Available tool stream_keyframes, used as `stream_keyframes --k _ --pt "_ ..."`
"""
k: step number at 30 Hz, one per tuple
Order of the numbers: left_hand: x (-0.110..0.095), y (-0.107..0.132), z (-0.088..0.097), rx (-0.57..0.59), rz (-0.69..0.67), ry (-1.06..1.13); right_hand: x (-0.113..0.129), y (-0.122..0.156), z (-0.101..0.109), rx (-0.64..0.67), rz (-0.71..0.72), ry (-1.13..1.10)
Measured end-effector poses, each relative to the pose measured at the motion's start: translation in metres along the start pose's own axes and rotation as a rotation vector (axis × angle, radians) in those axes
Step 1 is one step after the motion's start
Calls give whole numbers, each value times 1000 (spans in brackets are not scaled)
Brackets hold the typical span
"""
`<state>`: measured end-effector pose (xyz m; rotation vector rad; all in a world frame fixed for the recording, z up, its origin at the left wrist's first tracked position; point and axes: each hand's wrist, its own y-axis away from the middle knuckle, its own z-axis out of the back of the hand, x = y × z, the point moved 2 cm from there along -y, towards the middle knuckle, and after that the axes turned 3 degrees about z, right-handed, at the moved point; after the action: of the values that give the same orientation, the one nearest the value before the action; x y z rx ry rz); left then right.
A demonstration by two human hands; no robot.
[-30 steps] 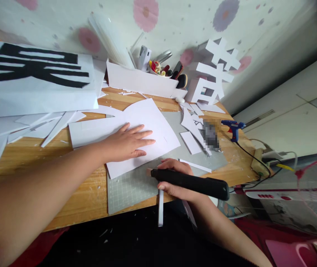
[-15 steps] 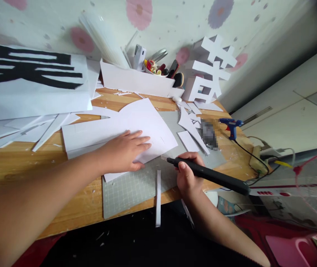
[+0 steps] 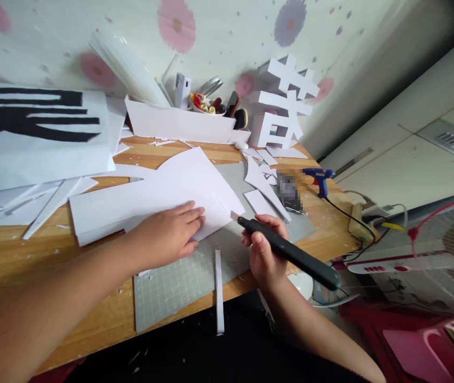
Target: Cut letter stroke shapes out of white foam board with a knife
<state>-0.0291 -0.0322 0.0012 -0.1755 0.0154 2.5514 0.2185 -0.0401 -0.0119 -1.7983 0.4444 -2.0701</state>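
A large white sheet of card or foam board [image 3: 179, 183] with a curved upper edge lies partly on the grey cutting mat [image 3: 167, 298]. Flat on its lower part rests my left hand [image 3: 173, 231], fingers stretched out. My right hand [image 3: 269, 252] grips a black craft knife [image 3: 294, 255] with a thick, pen-like handle. The knife's blade points left, close to the sheet's lower right edge; whether it touches the sheet I cannot tell. A narrow white strip [image 3: 219, 290] sticks out over the table's front edge between my hands.
White offcuts [image 3: 262, 186] lie on the mat's right side, beside a blue glue gun [image 3: 319, 180] with a cord. A white built-up character [image 3: 280, 106] stands at the back right. Left are a sheet with black lettering [image 3: 31, 114] and stacked scraps [image 3: 51, 205].
The view has shifted slightly. My left hand has slid toward the sheet's lower edge, its fingers closer together. The knife's blade has come nearer to the sheet's right corner.
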Motion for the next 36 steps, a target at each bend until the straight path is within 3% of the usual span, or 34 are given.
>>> stream_keyframes --k 1,5,7,10,15,20,23,27,36 --pt "0 0 1 2 2 2 5 1 2 68 40 -73" --pt "2 1 5 -3 10 -2 27 12 -1 705 289 -34" --pt "4 1 4 -12 12 9 29 15 -1 822 426 77" --pt "8 2 0 -35 12 42 22 11 10 777 470 199" --pt "9 2 -1 -39 15 51 6 -9 54 591 407 371" --pt "26 -1 4 6 259 -75 -7 -21 80 358 356 655" --pt "49 1 7 -13 432 -148 -11 -19 77 265 372 739" --pt "71 3 10 2 553 -139 -12 -16 62 306 359 708" --pt "57 1 14 47 598 -93 -22 -22 41 243 206 690"
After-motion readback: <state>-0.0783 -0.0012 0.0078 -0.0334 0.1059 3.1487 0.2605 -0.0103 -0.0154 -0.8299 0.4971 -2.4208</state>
